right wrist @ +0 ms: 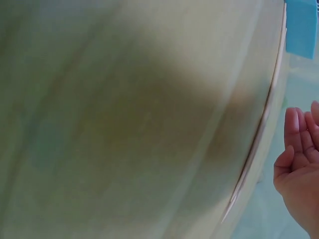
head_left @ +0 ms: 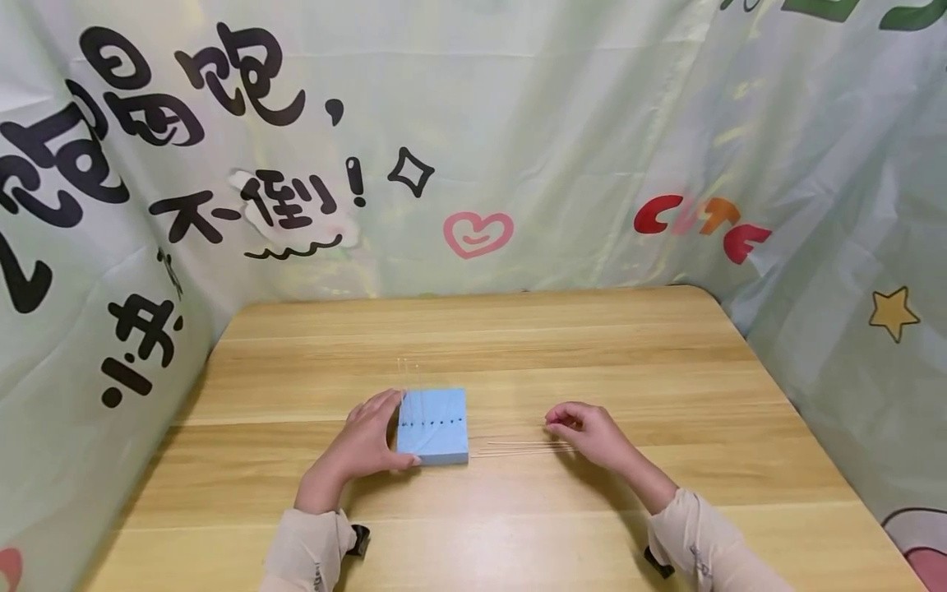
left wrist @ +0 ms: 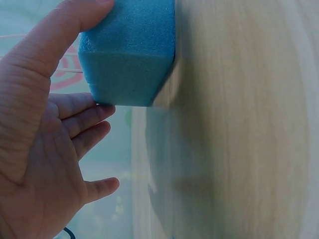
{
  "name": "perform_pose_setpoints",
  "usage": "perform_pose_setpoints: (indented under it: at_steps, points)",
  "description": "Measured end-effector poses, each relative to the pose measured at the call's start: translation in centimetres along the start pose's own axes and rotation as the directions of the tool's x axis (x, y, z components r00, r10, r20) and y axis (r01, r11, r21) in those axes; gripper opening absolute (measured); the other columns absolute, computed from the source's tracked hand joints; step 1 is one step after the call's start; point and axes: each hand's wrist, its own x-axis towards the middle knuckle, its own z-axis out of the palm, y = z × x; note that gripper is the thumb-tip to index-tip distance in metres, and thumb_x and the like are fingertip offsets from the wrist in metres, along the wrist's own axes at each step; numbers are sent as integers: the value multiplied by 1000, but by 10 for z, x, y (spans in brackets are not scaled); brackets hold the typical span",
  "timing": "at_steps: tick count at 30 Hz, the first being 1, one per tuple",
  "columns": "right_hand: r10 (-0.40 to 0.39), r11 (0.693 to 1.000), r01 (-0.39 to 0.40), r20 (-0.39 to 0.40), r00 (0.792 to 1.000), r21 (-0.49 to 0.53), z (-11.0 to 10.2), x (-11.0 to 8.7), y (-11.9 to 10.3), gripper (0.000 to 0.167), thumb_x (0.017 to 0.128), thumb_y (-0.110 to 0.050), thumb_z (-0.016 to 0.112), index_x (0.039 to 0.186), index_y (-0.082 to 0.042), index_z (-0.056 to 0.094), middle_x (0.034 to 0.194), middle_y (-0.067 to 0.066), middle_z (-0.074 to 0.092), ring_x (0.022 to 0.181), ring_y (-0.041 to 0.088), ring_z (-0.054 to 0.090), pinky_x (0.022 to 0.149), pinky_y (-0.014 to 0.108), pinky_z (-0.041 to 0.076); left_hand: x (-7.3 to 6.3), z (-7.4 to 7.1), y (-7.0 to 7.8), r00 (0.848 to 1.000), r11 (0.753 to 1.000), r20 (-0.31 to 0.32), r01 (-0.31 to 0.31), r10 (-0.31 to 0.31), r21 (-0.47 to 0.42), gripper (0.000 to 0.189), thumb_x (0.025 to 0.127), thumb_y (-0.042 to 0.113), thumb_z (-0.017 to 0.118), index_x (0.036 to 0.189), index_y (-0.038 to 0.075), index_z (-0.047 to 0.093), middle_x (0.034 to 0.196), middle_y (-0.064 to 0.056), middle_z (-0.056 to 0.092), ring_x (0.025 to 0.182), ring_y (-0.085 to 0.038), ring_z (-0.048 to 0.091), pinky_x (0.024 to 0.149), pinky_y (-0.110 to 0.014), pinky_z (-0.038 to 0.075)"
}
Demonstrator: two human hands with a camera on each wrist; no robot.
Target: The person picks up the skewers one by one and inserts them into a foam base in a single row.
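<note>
A blue foam block point(head_left: 432, 444) with a row of small dark holes rests on the table. A few thin sticks point(head_left: 417, 367) stand upright from its far left part. My left hand point(head_left: 362, 436) grips the block from the left, thumb at the near edge and index finger at the far corner. In the left wrist view its other fingers are spread beside the block point(left wrist: 127, 74). Right of the block lie several thin sticks point(head_left: 518, 444). My right hand point(head_left: 592, 432) hovers by their right ends, fingers loosely bent, with nothing visible in its grasp.
The wooden table point(head_left: 488, 337) has rounded far corners. Printed fabric point(head_left: 562, 140) hangs behind it and along both sides. Dark bands sit at both sleeve cuffs.
</note>
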Motion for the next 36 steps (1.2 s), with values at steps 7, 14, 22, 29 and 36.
perform_pose_setpoints:
  at_steps: [7,14,22,29,36]
  points:
    - [-2,997,6,52,999,-79,7,2,6,3,87,-6,67,87,-3,67,81,-2,63,73,8,53,65,22,48,0,0,0,1000,1000,-8,-6,6,1,107,63,45,84,145,0,33,147,-21,35,136,-38,30,107,-63,17]
    - [-37,991,48,91,995,-128,11,5,9,6,87,-8,67,84,-3,65,75,-6,58,67,4,48,60,21,45,0,1,-2,1000,1000,-18,-11,11,-5,107,62,45,85,144,-1,33,146,-22,35,136,-38,30,107,-63,18]
    - [-48,988,62,104,993,-139,14,7,8,6,85,-7,68,84,-3,65,74,-6,58,67,4,48,60,21,44,0,2,-3,1000,1000,-17,-15,15,-3,107,63,45,84,144,-2,33,146,-22,35,135,-39,30,106,-63,18]
    - [-91,975,111,110,990,-191,15,6,7,5,86,-7,67,84,-4,64,76,-6,57,68,4,47,60,21,44,0,1,0,1000,1000,-3,4,-4,-6,106,63,45,84,145,0,32,148,-20,35,137,-36,28,108,-62,17]
    - [-131,956,157,120,984,-246,17,6,6,6,89,-5,63,84,-5,64,81,-5,59,72,5,50,64,23,46,1,0,1,1000,1000,2,8,-8,-14,105,64,44,84,145,0,33,147,-21,35,137,-37,28,108,-62,17]
